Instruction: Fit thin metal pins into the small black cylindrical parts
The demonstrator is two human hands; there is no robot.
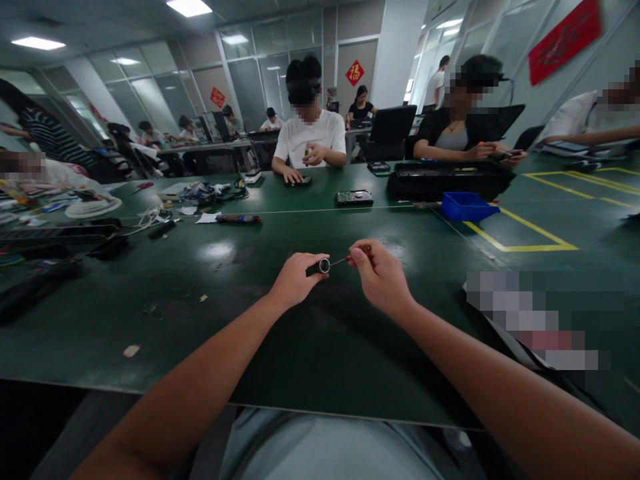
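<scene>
My left hand (297, 277) is closed around a small black cylinder (324, 266) with a silver ring at the end that faces me. In my right hand (380, 273) is a thin screwdriver (341, 261), gripped by its brownish handle. Its slim metal shaft points left at the cylinder's side. Whether the tip touches the cylinder I cannot tell. Both hands are just above the green table (320, 353), close together in front of me.
Beyond my hands lie a hard drive (354, 198), a blue scoop-shaped bin (467, 207) and a long black tray (450, 180). At left are a dark tube (239, 219), cables (210, 192) and a white round grille (93, 208). A person (310, 133) sits opposite, handling small parts.
</scene>
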